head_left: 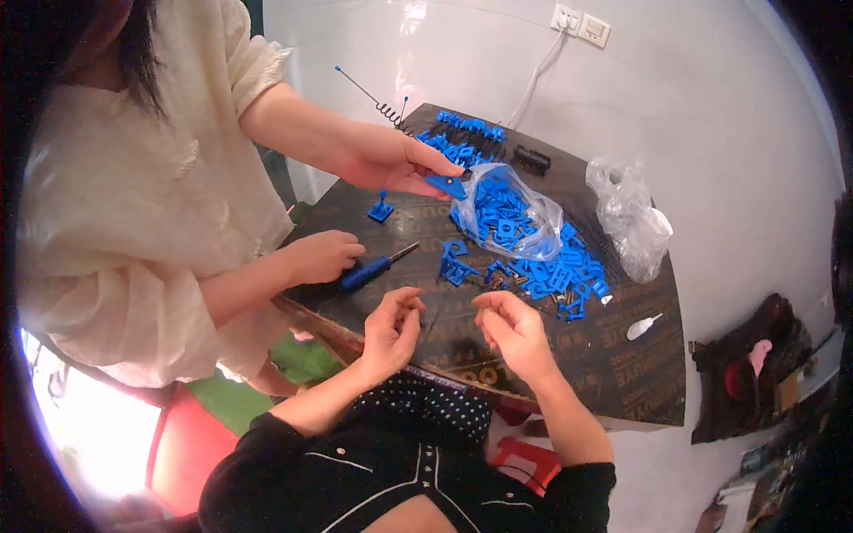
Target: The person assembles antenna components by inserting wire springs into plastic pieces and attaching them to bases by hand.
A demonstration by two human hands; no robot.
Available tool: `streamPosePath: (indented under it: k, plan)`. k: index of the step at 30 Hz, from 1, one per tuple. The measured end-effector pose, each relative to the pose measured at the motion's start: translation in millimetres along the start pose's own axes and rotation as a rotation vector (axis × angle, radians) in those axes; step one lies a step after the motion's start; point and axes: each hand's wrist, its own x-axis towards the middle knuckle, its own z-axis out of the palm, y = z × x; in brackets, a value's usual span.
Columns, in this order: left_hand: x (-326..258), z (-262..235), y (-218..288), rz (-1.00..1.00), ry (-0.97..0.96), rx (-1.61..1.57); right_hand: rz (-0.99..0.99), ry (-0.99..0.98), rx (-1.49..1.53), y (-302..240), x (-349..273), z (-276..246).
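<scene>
My left hand is over the near edge of the dark table, its fingers curled in toward the thumb. Facing it is my right hand, with thumb and fingers drawn together. Whatever either hand may hold is too small or hidden to make out. Just beyond my hands lie blue plastic brackets and small metal screws. Past them, a clear plastic bag full of blue plastic parts lies open, with more parts spilling to its right.
At left a co-worker's hand holds a flat blue piece; their other hand rests by a blue-handled screwdriver. Around the table lie a blue stand, a black block, a crumpled bag and a white nozzle bottle.
</scene>
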Motion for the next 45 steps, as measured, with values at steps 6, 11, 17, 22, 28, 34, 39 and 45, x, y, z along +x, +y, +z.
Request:
streamPosePath:
  k: [6, 11, 17, 22, 28, 34, 39, 45]
  plan:
    - [1, 0, -4, 0.022, -0.012, 0.037, -0.061, 0.058, -0.063, 27, -22, 15]
    - [-4, -5, -12, 0.008, -0.060, 0.095, -0.071, 0.110, -0.052, 45, -35, 32]
    - [-10, -5, -26, 0.155, -0.145, 0.225, -0.050, 0.172, -0.090, 51, -43, 35]
    - [-10, -3, -28, 0.189, -0.131, 0.203, -0.077, 0.193, -0.133, 50, -44, 37]
    - [-7, -2, -26, 0.150, -0.121, 0.189, -0.094, 0.194, -0.187, 41, -43, 33]
    - [-4, 3, -8, -0.015, -0.157, -0.169, -0.155, 0.207, -0.233, 43, -42, 31]
    - [-14, -4, -44, 0.234, -0.086, 0.437, -0.113, 0.192, -0.212, 47, -42, 32]
    - [-39, -36, -93, -0.114, -0.145, 0.382, -0.131, 0.147, -0.228, 30, -25, 38]
